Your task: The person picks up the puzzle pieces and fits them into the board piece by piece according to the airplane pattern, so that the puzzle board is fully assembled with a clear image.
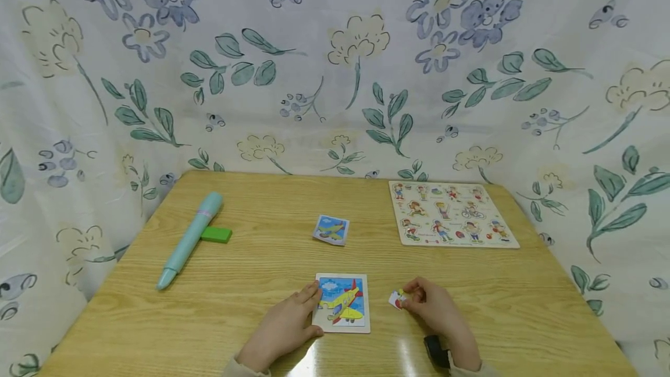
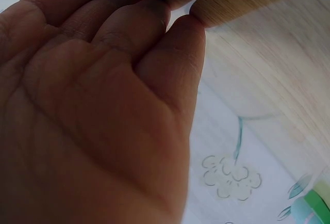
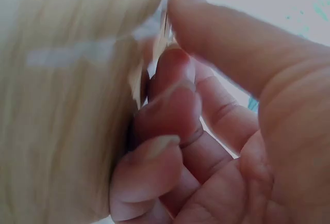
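Note:
A small airplane jigsaw puzzle [image 1: 340, 302], a yellow and red plane on blue in a pale frame, lies on the table in the head view. A bare white strip shows along its lower edge. My left hand [image 1: 289, 320] rests at the puzzle's left side, fingertips on the frame's edge and thumb near the lower left corner. To the right of the puzzle, my right hand [image 1: 435, 308] pinches a small puzzle piece [image 1: 396, 300] with white, red and yellow on it. In the right wrist view the thumb [image 3: 221, 33] and curled fingers meet at the thin piece, seen edge-on.
Beyond the puzzle lies a small airplane picture card [image 1: 331, 230]. A pegboard puzzle with figures [image 1: 450, 214] is at the back right. On the left a teal pen-shaped object [image 1: 191, 240] lies against a green block [image 1: 216, 234]. A floral curtain [image 1: 314, 103] hangs behind the wooden table [image 1: 251, 260].

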A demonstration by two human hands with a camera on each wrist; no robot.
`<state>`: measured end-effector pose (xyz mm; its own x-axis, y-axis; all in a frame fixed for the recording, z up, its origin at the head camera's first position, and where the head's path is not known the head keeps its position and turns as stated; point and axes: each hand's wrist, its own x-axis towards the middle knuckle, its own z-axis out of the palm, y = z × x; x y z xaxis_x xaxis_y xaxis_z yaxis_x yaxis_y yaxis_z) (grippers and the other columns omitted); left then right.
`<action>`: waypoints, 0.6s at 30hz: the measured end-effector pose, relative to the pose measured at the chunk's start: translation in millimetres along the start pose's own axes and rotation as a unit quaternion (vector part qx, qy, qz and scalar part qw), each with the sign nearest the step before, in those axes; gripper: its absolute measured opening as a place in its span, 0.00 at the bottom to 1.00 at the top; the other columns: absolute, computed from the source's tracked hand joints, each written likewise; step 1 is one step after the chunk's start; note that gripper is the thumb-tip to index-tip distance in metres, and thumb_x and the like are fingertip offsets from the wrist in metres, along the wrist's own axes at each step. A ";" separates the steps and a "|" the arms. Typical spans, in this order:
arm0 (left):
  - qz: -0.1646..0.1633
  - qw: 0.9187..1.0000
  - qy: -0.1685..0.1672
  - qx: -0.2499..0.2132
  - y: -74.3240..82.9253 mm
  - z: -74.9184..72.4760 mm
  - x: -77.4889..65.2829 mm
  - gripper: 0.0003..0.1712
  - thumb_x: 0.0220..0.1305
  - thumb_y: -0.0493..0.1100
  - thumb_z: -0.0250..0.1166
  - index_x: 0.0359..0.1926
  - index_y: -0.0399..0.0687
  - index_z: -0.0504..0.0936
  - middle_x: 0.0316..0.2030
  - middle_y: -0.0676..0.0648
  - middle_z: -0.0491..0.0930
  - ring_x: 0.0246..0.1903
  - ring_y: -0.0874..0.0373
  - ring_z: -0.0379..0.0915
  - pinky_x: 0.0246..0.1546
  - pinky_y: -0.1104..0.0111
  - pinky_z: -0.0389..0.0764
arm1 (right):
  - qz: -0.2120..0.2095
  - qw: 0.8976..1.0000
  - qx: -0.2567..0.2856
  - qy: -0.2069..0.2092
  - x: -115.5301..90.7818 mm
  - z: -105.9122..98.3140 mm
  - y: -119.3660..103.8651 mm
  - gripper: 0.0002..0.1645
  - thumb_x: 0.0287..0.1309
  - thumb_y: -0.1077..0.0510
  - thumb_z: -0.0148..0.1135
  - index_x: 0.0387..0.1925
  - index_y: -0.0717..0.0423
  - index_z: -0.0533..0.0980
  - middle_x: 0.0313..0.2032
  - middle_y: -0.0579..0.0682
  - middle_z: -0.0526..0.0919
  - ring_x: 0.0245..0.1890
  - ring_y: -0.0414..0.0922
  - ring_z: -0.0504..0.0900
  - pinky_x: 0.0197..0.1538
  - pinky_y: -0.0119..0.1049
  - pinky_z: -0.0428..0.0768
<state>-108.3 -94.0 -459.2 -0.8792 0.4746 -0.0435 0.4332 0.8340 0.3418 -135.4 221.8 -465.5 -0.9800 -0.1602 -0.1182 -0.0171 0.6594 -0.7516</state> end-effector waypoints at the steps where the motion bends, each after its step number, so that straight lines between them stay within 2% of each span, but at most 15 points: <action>1: 0.000 1.000 0.001 0.002 -0.1 0.1 0.1 0.45 0.54 0.58 0.70 0.66 0.36 0.69 0.69 0.40 0.66 0.63 0.41 0.71 0.59 0.51 0.76 | 0.011 1.000 -0.004 0.014 0.2 1.6 -1.7 0.16 0.50 0.57 0.72 0.41 0.57 0.79 0.22 0.45 0.74 0.21 0.36 0.67 0.25 0.27 0.67; 3: 0.000 1.000 0.000 0.001 -0.5 0.3 0.4 0.45 0.54 0.58 0.70 0.66 0.36 0.69 0.69 0.40 0.66 0.63 0.41 0.70 0.59 0.51 0.76 | 0.025 0.999 -0.011 0.032 0.8 3.9 -4.4 0.18 0.49 0.56 0.74 0.42 0.56 0.79 0.22 0.44 0.73 0.20 0.36 0.67 0.26 0.27 0.66; 8: 0.000 1.000 0.000 -0.001 -1.0 0.6 0.1 0.45 0.55 0.58 0.69 0.66 0.36 0.69 0.69 0.40 0.66 0.63 0.41 0.70 0.59 0.51 0.76 | 0.026 0.998 -0.037 0.045 2.9 8.0 -6.8 0.25 0.44 0.54 0.77 0.45 0.54 0.79 0.20 0.43 0.70 0.19 0.37 0.64 0.25 0.27 0.63; 13: 0.005 1.000 0.007 0.003 -1.4 0.5 0.2 0.45 0.54 0.58 0.70 0.66 0.35 0.70 0.68 0.39 0.67 0.62 0.41 0.71 0.58 0.51 0.77 | 0.034 0.997 -0.045 0.042 4.5 9.6 -9.9 0.19 0.46 0.54 0.76 0.41 0.50 0.79 0.22 0.43 0.70 0.21 0.37 0.65 0.26 0.28 0.63; 18: 0.003 1.000 0.006 -0.003 -0.6 -0.3 -0.2 0.45 0.54 0.58 0.70 0.66 0.35 0.70 0.68 0.39 0.67 0.63 0.41 0.71 0.59 0.50 0.77 | 0.034 0.998 -0.038 0.029 4.6 10.1 -13.6 0.14 0.47 0.58 0.74 0.37 0.51 0.79 0.29 0.44 0.75 0.29 0.39 0.70 0.32 0.29 0.68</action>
<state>-108.5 -94.6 -459.1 -0.8791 0.4756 -0.0301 0.4370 0.8297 0.3472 -137.7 204.7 -462.3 -0.9890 -0.0724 -0.1287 0.0371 0.7216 -0.6913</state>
